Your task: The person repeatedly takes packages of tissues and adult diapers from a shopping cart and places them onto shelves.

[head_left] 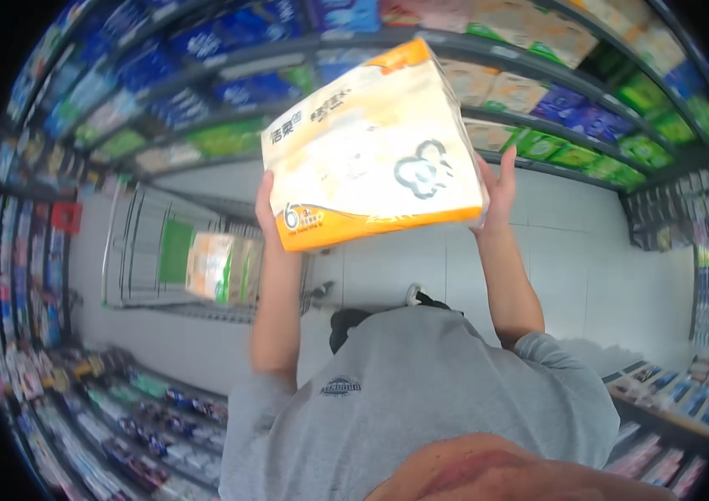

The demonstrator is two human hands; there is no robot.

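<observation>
Between my two hands I hold a large cream and orange pack of tissues (354, 159), raised in front of me and tilted, with its right end higher. My left hand (266, 207) grips the left end, its fingers mostly hidden behind the pack. At the right end, my right hand (496, 194) presses against the side, with some fingers stretched up past the edge. A "6" and a grey flower-like print show on the pack's face. To the left stands a wire shopping cart (133, 250) with another tissue pack (214, 265) in it.
Shelves (304, 46) filled with blue, green and beige packs curve across the far side. More stocked racks (129, 417) run along the near left. A display (672, 392) stands at the near right. Pale tiled floor (572, 259) lies between them.
</observation>
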